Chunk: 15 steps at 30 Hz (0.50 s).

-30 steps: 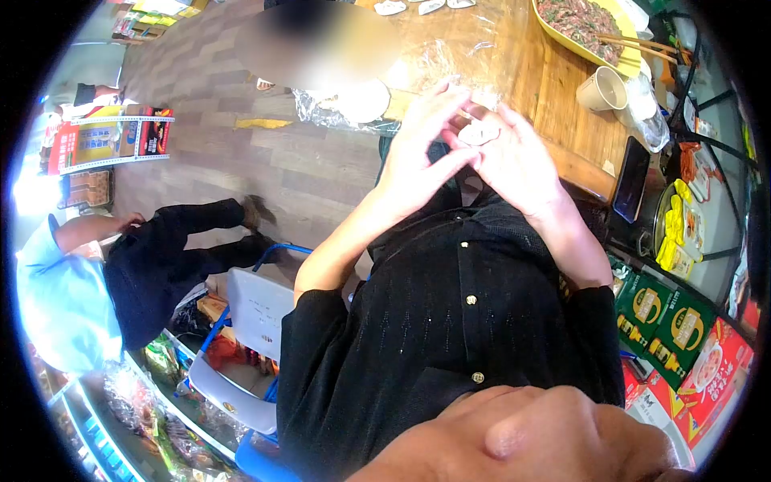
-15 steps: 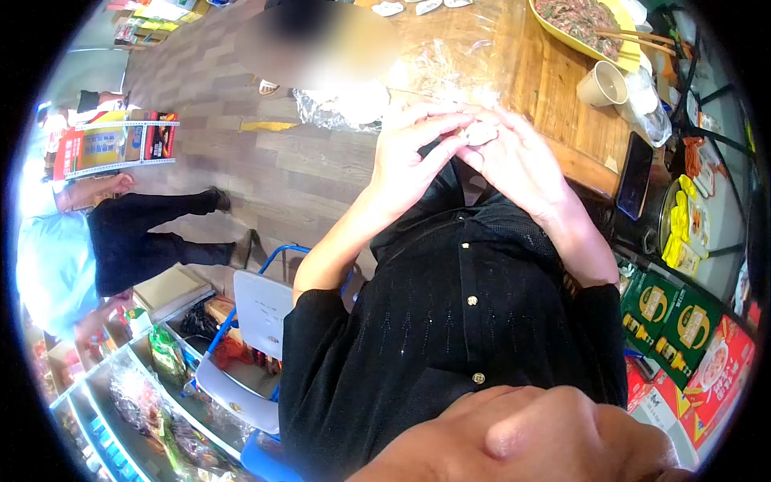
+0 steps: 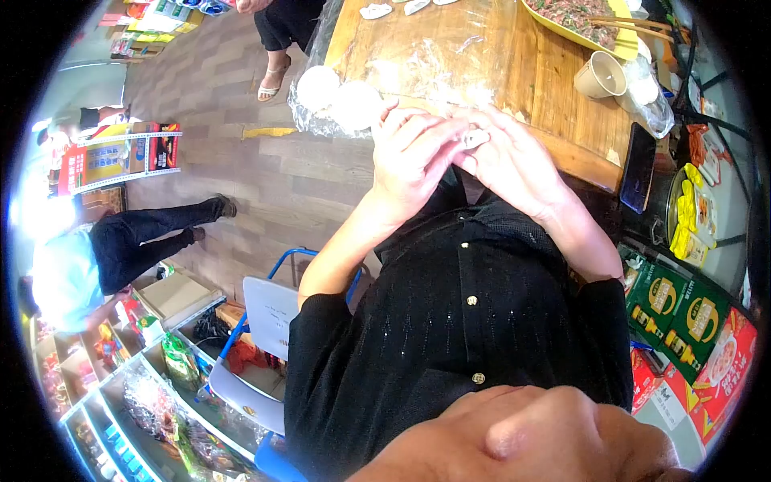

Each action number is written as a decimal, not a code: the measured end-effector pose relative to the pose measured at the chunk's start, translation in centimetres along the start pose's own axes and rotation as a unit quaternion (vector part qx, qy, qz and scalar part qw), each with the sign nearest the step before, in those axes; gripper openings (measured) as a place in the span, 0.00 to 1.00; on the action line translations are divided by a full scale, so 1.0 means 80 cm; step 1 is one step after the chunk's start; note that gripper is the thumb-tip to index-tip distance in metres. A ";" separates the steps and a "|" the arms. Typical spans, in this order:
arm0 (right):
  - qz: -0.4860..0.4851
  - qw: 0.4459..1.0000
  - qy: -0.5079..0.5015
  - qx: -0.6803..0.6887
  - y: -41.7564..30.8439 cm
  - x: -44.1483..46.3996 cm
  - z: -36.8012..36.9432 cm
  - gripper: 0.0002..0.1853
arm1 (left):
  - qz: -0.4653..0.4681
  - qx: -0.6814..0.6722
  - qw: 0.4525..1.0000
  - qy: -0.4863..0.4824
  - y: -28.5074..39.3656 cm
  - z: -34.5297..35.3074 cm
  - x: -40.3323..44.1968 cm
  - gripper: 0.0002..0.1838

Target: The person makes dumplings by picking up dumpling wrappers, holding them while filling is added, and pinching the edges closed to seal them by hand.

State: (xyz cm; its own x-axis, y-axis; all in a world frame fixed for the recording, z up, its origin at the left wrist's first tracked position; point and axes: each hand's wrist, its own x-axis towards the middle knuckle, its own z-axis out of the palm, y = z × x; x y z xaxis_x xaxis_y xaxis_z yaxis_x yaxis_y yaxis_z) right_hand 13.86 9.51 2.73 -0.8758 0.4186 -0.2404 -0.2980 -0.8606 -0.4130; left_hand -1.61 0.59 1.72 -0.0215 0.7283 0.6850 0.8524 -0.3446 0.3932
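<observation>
Head view showed the two hands together just off the table's near edge, meeting at a small white dumpling (image 3: 475, 139). The left hand (image 3: 411, 157) had its fingers bent in and pinched on the dumpling, while the right hand (image 3: 522, 165) was loosely cupped, its fingers touching the other side; how firmly it held, I couldn't tell.

Near the left hand, at the table's near left corner, round white dough pieces (image 3: 353, 106) sat on crinkled clear plastic (image 3: 305, 120), washed out by the glare. Toward the far edge of the wooden table (image 3: 526, 60) lay other dumplings (image 3: 375, 11), in a row. The yellow tray (image 3: 554, 32) over to the right held minced meat (image 3: 574, 18) flecked with green, with chopsticks (image 3: 630, 28) across its rim. Nearer, by the table's right edge, was a paper cup (image 3: 600, 75), and a dark phone (image 3: 637, 167) lay just beside the near right corner. Across the floor, well apart from the table, was a person in a pale blue top (image 3: 68, 277).
</observation>
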 end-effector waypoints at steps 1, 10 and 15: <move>0.001 1.000 -0.012 -0.005 -0.002 0.000 -0.001 0.22 | -0.062 -0.052 0.997 -0.012 0.005 0.000 0.000 0.21; -0.020 0.999 0.012 -0.028 0.000 0.008 -0.010 0.23 | -0.049 -0.013 0.988 -0.145 0.002 0.002 0.023 0.27; -0.012 1.000 -0.004 -0.019 -0.009 0.010 -0.019 0.24 | -0.021 -0.045 0.978 -0.203 -0.007 -0.001 0.041 0.22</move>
State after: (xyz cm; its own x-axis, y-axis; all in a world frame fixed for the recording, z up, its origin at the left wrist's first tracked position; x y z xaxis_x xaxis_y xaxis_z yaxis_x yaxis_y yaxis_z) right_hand 13.93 10.86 1.51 -0.8717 0.4367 -0.2222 -0.3046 -0.8381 -0.4525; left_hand -2.21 3.12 3.79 0.1697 0.9118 0.3739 0.8057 -0.3469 0.4802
